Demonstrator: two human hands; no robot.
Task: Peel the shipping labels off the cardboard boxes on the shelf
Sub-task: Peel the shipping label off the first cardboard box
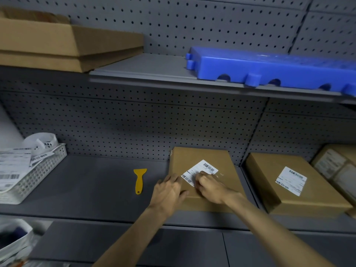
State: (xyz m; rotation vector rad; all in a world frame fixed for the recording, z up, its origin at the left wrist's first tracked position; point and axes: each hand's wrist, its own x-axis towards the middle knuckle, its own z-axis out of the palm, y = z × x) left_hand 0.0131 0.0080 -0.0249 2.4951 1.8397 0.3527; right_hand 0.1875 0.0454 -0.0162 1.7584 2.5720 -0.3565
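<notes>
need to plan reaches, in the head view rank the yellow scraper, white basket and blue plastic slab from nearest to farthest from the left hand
1. Yellow scraper: on the shelf just left of the left hand.
2. White basket: far left end of the same shelf, holding peeled labels.
3. Blue plastic slab: on the upper shelf, up and to the right.

A grey perforated metal back wall [134, 120] rises behind two grey metal shelves, the upper shelf [154, 72] casting dim shade over the darker lower shelf [86, 185], with a vertical seam [256, 128] dividing the wall panels at right.
</notes>
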